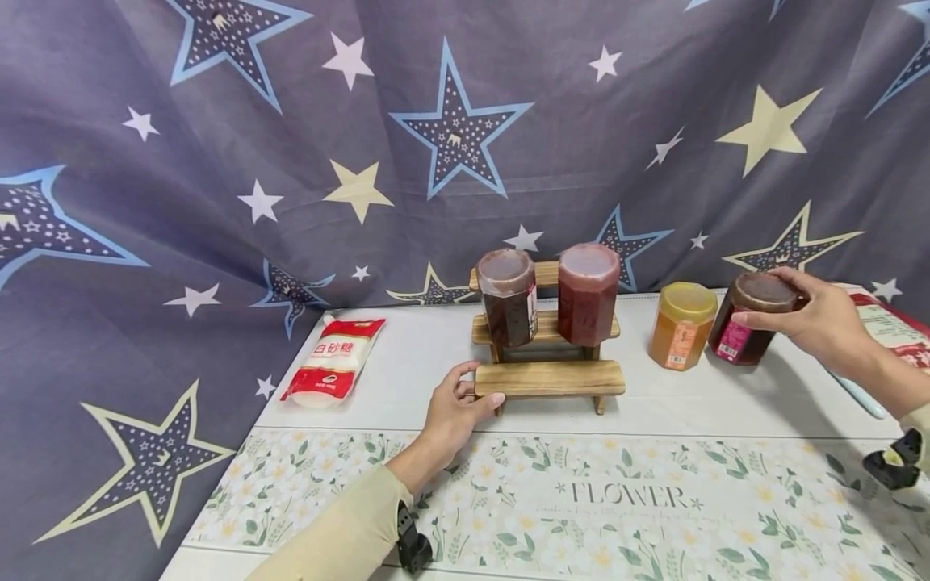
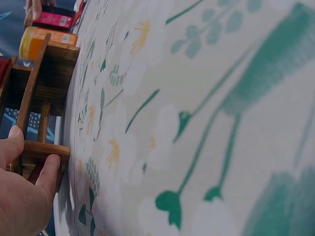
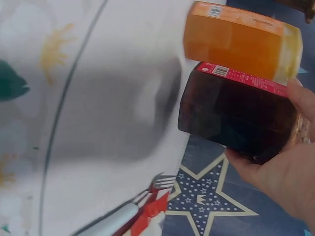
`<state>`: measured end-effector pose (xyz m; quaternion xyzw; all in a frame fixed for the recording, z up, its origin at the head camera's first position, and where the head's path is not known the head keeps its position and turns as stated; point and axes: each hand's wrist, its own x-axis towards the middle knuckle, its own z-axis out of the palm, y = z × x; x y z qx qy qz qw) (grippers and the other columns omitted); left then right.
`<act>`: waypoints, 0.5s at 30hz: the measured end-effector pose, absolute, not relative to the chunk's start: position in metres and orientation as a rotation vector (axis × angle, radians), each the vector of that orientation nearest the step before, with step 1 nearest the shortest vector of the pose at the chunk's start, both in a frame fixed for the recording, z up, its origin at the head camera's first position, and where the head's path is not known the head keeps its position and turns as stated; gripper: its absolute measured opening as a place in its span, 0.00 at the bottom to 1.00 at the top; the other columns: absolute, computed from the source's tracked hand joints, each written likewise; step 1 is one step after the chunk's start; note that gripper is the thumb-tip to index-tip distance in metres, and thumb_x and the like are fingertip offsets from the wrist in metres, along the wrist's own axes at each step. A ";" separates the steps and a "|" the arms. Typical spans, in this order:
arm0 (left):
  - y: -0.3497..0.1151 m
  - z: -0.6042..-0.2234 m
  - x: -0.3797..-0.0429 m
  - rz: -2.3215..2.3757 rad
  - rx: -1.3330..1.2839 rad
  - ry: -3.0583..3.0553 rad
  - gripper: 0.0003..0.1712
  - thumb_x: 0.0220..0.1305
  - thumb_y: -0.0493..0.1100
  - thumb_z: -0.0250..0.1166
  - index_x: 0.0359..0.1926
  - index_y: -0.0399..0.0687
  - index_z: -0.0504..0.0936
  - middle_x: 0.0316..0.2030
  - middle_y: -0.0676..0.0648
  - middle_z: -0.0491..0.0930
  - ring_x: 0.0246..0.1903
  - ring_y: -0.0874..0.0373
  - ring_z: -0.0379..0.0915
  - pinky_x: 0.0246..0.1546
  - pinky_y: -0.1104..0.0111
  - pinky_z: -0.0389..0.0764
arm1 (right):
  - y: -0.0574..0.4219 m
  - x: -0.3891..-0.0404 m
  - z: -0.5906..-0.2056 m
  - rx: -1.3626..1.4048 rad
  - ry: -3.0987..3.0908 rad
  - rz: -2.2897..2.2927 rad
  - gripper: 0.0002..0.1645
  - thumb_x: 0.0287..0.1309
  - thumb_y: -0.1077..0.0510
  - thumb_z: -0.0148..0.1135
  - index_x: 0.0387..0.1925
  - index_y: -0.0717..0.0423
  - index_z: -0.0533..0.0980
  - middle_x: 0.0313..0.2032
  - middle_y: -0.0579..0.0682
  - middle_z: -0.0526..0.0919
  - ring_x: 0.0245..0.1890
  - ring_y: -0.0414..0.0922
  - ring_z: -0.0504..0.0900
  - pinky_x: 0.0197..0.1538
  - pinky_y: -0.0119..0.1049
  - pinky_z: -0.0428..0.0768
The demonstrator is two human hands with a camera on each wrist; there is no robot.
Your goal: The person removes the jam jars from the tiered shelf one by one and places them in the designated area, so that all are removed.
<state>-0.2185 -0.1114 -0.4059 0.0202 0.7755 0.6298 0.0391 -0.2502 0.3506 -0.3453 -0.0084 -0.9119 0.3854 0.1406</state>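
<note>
My left hand (image 1: 454,410) grips the left end of the lowest step of a small wooden tiered stand (image 1: 548,378). On the stand's upper part sit a dark jar (image 1: 507,300) at the left and a red jar (image 1: 588,294) at the right. My right hand (image 1: 824,315) holds a dark jar with a pink label (image 3: 236,108) around its lid end, thumb on one side and fingers on the other. Close beside that jar stands an orange jar with a yellow lid (image 1: 681,327). In the left wrist view, thumb and fingers pinch the wooden step's end (image 2: 44,150).
A red and white bag of sugar (image 1: 334,361) lies at the table's left. At the right are a red and white packet (image 1: 890,323) and a fork (image 3: 162,182) with a pale-handled utensil (image 3: 110,221). A starry curtain (image 1: 407,161) hangs behind the table.
</note>
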 end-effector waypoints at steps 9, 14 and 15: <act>-0.112 -0.408 -0.219 1.926 0.069 2.380 0.37 0.58 0.41 0.71 0.66 0.50 0.66 0.44 0.44 0.81 0.40 0.56 0.80 0.41 0.66 0.79 | 0.352 -0.249 -0.358 -0.013 -2.651 1.137 0.49 0.46 0.45 0.77 0.64 0.59 0.63 0.50 0.61 0.72 0.32 0.23 0.68 0.29 0.20 0.71; -0.112 -0.407 -0.218 1.916 0.052 2.385 0.36 0.57 0.42 0.72 0.66 0.52 0.67 0.43 0.45 0.82 0.39 0.57 0.79 0.40 0.66 0.78 | 0.352 -0.248 -0.363 0.009 -2.625 1.154 0.43 0.44 0.46 0.77 0.59 0.56 0.67 0.45 0.53 0.71 0.33 0.27 0.70 0.30 0.21 0.72; -0.112 -0.406 -0.218 1.914 0.048 2.386 0.36 0.57 0.42 0.72 0.66 0.53 0.67 0.43 0.45 0.82 0.39 0.57 0.79 0.40 0.66 0.78 | 0.352 -0.248 -0.364 0.013 -2.622 1.157 0.42 0.44 0.46 0.77 0.58 0.55 0.67 0.45 0.53 0.71 0.33 0.27 0.70 0.30 0.21 0.72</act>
